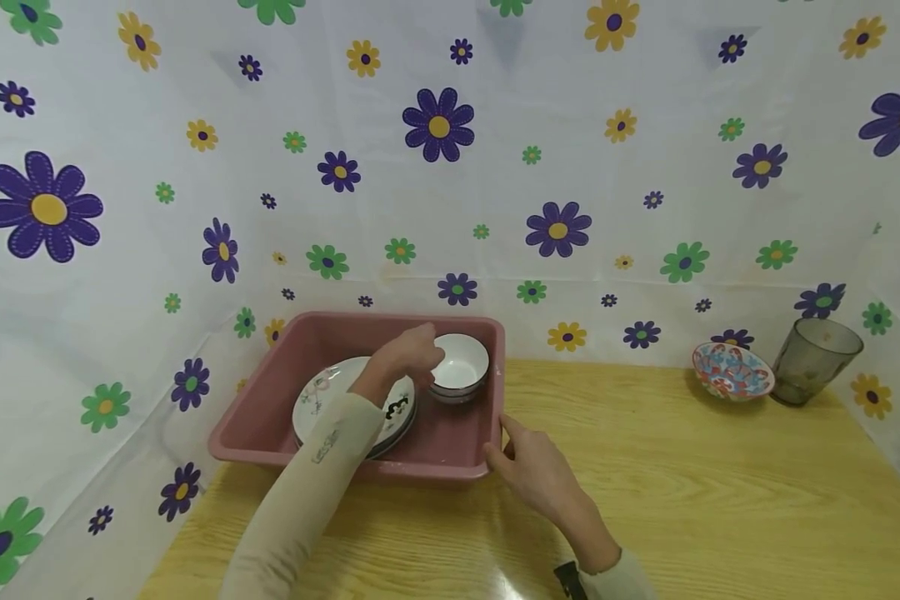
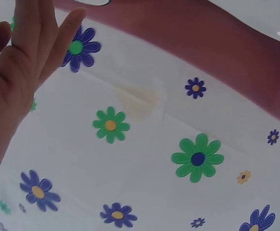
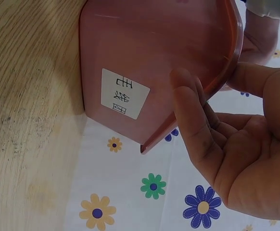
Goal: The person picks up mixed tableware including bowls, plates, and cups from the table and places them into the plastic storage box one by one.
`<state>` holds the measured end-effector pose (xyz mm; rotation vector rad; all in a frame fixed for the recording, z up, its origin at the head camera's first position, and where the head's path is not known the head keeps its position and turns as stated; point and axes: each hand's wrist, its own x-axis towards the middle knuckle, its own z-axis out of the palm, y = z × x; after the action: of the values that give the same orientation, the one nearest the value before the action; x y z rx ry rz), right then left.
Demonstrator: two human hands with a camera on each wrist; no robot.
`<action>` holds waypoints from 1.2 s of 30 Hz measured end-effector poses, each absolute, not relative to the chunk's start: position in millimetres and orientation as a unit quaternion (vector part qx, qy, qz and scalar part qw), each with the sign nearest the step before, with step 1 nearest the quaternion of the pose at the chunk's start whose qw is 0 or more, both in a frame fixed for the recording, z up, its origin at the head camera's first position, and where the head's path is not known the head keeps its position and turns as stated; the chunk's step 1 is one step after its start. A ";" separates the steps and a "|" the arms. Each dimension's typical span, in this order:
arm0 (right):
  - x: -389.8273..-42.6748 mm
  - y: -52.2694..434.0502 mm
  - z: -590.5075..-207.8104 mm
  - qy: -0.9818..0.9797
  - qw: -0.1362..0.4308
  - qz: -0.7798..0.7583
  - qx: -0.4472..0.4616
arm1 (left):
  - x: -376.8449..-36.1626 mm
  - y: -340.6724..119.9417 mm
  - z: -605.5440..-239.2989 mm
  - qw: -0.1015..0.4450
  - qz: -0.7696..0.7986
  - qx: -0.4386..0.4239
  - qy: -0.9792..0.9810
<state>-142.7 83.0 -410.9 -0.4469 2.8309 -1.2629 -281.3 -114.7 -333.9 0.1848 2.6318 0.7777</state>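
A pink plastic basin [image 1: 247, 400] stands on the wooden table at the left. Inside it lie stacked white plates [image 1: 330, 398] with painted decoration, and to their right white bowls [image 1: 467, 360] with a dark rim, one nested in another. My left hand [image 1: 408, 354] is over the basin, right beside the bowls and overlapping their left edge; its fingers extend with nothing between them in the left wrist view. My right hand [image 1: 536, 471] grips the basin's right rim near the front corner, thumb at the rim and fingers below it on the outside.
A bowl with a red and blue pattern [image 1: 732, 372] sits at the back right of the table [image 1: 645, 500], next to a smoky glass cup [image 1: 813, 362]. A flower-print cloth [image 1: 390, 183] hangs behind and at the sides. The basin's end carries a white handwritten label [image 3: 124, 94].
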 end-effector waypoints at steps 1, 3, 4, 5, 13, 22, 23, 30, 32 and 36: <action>-142.8 83.3 -411.1 0.904 0.004 -0.403 -0.142 | -278.6 -113.0 -332.3 0.189 0.282 0.069 0.938; -143.2 83.9 -411.8 0.905 0.003 -0.401 -0.140 | -273.2 -109.7 -329.7 0.172 0.289 0.078 0.939; -143.4 84.2 -412.1 0.906 0.001 -0.401 -0.139 | -270.2 -107.9 -328.7 0.160 0.291 0.085 0.939; -143.6 84.5 -412.3 0.906 0.000 -0.400 -0.139 | -266.8 -105.8 -327.9 0.148 0.294 0.094 0.940; -143.6 85.0 -414.5 0.906 -0.013 -0.399 -0.142 | -236.4 -91.5 -322.9 0.052 0.278 0.150 0.947; -142.5 85.8 -415.7 0.907 -0.009 -0.397 -0.143 | -204.2 -86.6 -323.3 0.020 0.321 0.124 0.939; -142.5 85.9 -415.9 0.907 -0.008 -0.397 -0.143 | -201.2 -86.5 -324.1 0.011 0.327 0.126 0.937; -144.3 86.8 -416.3 0.906 -0.001 -0.398 -0.146 | -177.7 -86.0 -322.6 -0.057 0.415 0.122 0.900; -144.5 87.3 -416.2 0.905 0.001 -0.400 -0.147 | -171.4 -86.7 -322.6 -0.069 0.437 0.123 0.888; -144.4 87.6 -415.6 0.900 -0.001 -0.407 -0.154 | -162.1 -88.2 -324.9 -0.082 0.463 0.123 0.874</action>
<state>-144.4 87.6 -415.6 -0.4839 2.8299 -1.2783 -162.1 -88.2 -324.9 0.4081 2.8984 1.5375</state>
